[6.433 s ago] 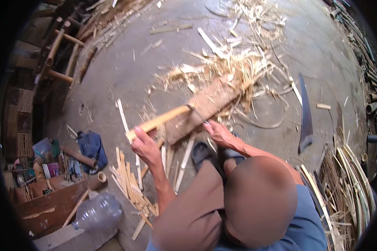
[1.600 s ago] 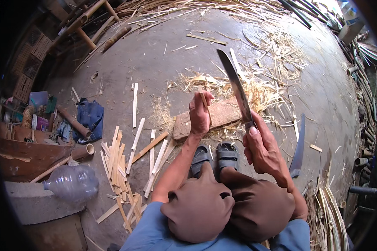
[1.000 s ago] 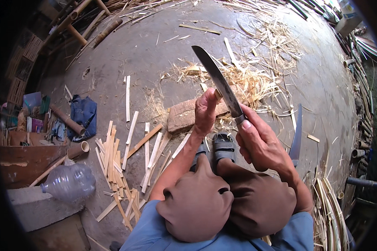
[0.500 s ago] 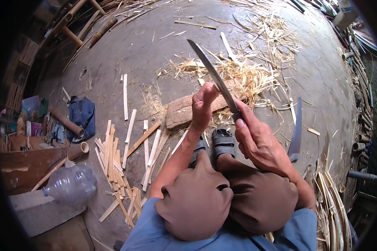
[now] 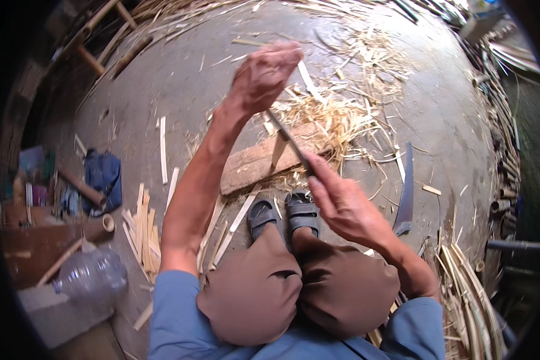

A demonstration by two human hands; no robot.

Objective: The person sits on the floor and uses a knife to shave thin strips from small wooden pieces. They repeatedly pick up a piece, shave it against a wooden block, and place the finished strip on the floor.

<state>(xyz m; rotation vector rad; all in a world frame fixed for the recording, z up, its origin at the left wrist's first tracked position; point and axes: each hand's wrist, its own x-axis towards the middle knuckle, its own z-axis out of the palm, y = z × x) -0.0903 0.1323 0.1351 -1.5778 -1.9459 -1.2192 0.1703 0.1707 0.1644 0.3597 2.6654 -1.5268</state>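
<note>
My right hand (image 5: 345,201) is wrapped around the dark handle of a long knife (image 5: 289,139), whose blade slants up and to the left. A narrow bamboo strip (image 5: 279,150) stands on end on the wooden block (image 5: 252,162), right at the blade. Higher up, my left hand (image 5: 267,75) is closed and slightly blurred above the far part of the blade, hiding the knife's tip. Whatever its fingers hold, if anything, cannot be made out. Both of my sandalled feet (image 5: 276,213) rest just on the near side of the block.
Curled shavings (image 5: 342,120) heap behind the block. Cut strips (image 5: 143,228) lie at the left, near a clear plastic bottle (image 5: 93,277) and blue cloth (image 5: 102,180). A blue saw blade (image 5: 406,186) lies at the right, with a bundle of long strips (image 5: 471,288) nearer me.
My left hand has risen away from near the block, up and forward. The knife has come lower and left with my right hand, and the upright bamboo strip now shows beside the blade.
</note>
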